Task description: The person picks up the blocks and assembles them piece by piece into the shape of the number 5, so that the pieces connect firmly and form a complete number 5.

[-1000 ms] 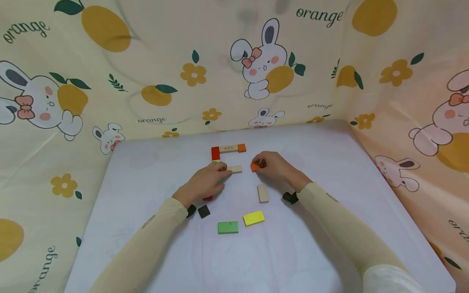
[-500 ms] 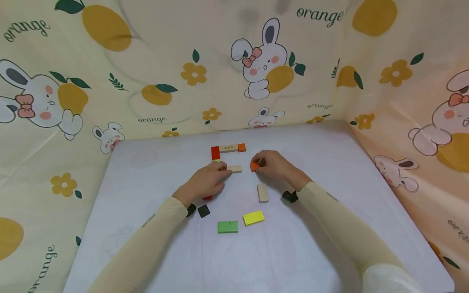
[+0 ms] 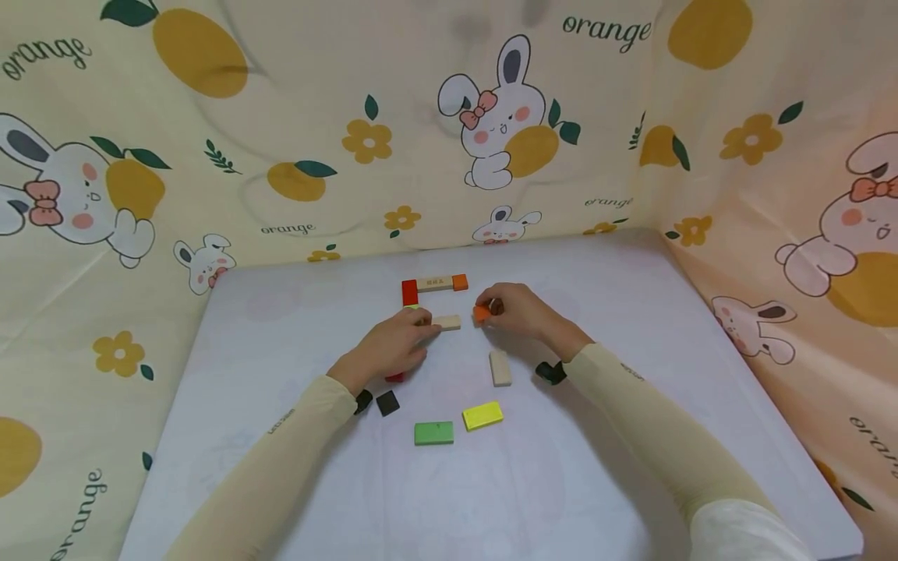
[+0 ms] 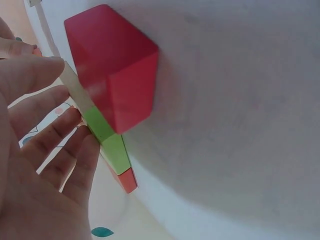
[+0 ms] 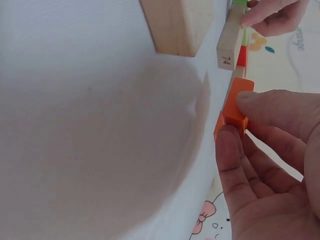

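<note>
My right hand (image 3: 522,312) pinches a small orange block (image 5: 236,102) between thumb and fingertips, above the table. A second orange block (image 3: 459,282) ends a row at the back, beside a plain wooden block (image 3: 435,284) and a red block (image 3: 410,293). My left hand (image 3: 389,347) has its fingers loosely extended, with fingertips right at a plain wooden block (image 3: 447,322) and a light green block (image 4: 114,150). In the left wrist view another red block (image 4: 117,70) stands close in front of these; the left hand mostly covers it in the head view.
Nearer on the white table (image 3: 561,467) lie a plain wooden block (image 3: 500,368), a yellow block (image 3: 482,415), a green block (image 3: 433,433) and a small black square piece (image 3: 387,403). A patterned cloth (image 3: 393,86) surrounds the table's back and sides.
My right hand has moved slightly toward the back and left with the orange block. The left hand stays in place, and the head view shifts a little.
</note>
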Tool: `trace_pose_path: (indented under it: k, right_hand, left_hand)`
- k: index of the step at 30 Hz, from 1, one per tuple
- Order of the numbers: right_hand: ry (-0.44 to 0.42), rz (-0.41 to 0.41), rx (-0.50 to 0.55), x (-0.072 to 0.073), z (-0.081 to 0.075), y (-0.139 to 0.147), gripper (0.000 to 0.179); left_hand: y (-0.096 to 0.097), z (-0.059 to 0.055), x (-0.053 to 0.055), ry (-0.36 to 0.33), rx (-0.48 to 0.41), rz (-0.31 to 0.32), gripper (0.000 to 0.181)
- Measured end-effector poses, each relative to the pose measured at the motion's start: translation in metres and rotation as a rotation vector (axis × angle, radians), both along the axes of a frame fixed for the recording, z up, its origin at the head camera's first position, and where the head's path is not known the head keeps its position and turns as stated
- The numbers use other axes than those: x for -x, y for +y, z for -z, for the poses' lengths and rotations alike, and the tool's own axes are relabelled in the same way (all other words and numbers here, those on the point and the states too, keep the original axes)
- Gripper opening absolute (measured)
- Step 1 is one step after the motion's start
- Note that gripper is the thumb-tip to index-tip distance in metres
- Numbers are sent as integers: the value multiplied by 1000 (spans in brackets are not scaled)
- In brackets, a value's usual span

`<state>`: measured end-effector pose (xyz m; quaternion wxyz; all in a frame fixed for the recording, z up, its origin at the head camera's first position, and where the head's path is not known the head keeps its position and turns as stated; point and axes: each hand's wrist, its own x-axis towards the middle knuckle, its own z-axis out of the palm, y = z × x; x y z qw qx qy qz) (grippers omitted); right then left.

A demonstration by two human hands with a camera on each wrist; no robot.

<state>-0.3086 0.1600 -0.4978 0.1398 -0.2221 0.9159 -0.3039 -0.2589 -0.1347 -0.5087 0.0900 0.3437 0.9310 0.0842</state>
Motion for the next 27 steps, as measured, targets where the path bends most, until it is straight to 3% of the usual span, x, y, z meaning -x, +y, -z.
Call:
trace_pose_path:
  k: [27]
  right_hand:
    - [-4, -30, 22, 5, 5, -20, 27]
  left_hand:
    - [-2, 4, 1, 9, -18, -3, 50]
